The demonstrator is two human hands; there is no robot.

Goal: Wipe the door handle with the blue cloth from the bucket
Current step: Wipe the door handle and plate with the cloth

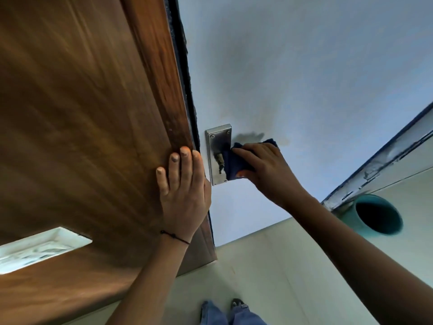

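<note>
No writing or brand mark can be read on the steel backplate [219, 154] of the door handle [219, 161], and the teal bucket [375, 216], seen on the floor well to the right of and below the handle, shows only a dark interior whose contents cannot be told. The blue cloth [234, 164], dark and bunched, is held against the handle by the right hand [262, 167], whose fingers and thumb are closed over it. The left hand [185, 186] is laid flat with fingers spread on the brown wooden door [82, 113], just left of the handle.
</note>
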